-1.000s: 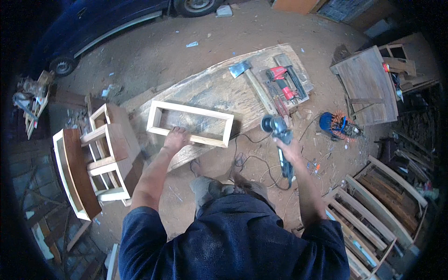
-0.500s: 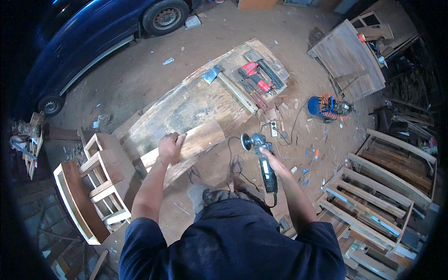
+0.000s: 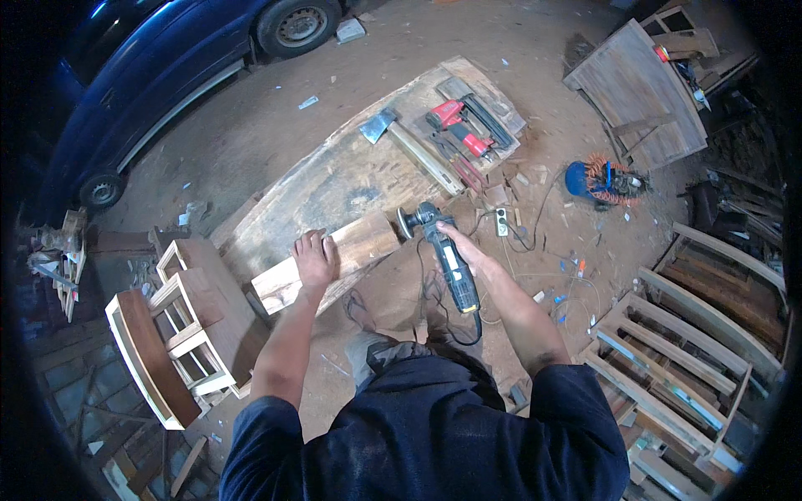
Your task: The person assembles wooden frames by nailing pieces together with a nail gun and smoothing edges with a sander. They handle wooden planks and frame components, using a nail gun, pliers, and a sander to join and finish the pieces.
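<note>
My left hand [image 3: 315, 257] presses on a pale wooden board [image 3: 361, 247], its fingers bent over the far side. The board lies along the near edge of a large worn wooden worktop [image 3: 292, 196]. In my right hand [image 3: 462, 248] is an angle grinder [image 3: 454, 269], gripped round its body, with its cord hanging toward my legs. The grinder's round disc [image 3: 405, 223] is right beside the board's right end; whether it touches cannot be made out. Farther back on the worktop lie an axe [image 3: 401, 142] and a red nail gun [image 3: 458, 128].
An unfinished wooden frame piece [image 3: 188, 321] stands at left. To the right are a power strip [image 3: 501, 222], a blue air compressor [image 3: 578, 179], slatted wooden frames [image 3: 668, 355] and a wooden panel [image 3: 639, 92]. A blue vehicle [image 3: 167, 75] is parked at far left. Scraps litter the floor.
My right hand has brought the grinder leftward and up to the board's right end. My left hand stays on the board, shifted slightly right. The whole view has moved a little.
</note>
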The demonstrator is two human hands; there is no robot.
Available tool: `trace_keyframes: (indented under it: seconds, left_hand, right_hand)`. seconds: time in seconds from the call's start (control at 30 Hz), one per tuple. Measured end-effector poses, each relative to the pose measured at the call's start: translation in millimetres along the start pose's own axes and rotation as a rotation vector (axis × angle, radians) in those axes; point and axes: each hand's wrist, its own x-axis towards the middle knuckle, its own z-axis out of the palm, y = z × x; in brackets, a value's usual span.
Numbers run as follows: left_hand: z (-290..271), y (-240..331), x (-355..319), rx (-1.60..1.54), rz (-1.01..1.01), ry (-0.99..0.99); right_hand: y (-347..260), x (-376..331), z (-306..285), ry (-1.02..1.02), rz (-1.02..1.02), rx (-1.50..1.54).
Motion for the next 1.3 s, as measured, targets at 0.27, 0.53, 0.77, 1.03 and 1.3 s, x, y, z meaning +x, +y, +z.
trace_keyframes:
  seconds: [0.27, 0.53, 0.77, 1.03, 1.3]
  left_hand:
    - [-49, 142, -5, -1.653, -0.862, -0.715]
    - [-89, 161, 21, -1.139, -0.759, -0.401]
    - [-67, 73, -13, -0.557, -0.802, 0.016]
    - [-21, 21, -26, -0.07, -0.915, -0.012]
    - [-2, 27, -36, -0.224, -0.792, 0.102]
  right_hand:
    - [-30, -11, 75, -0.157, -0.463, 0.056]
    - [-99, 17, 105, 0.188, -0.554, -0.941]
    - [-98, 124, -67, 0.745, -0.755, -1.445]
    - [-83, 166, -98, 0.795, -0.669, -1.624]
    - [-97, 167, -126, 0.64, -0.658, -1.465]
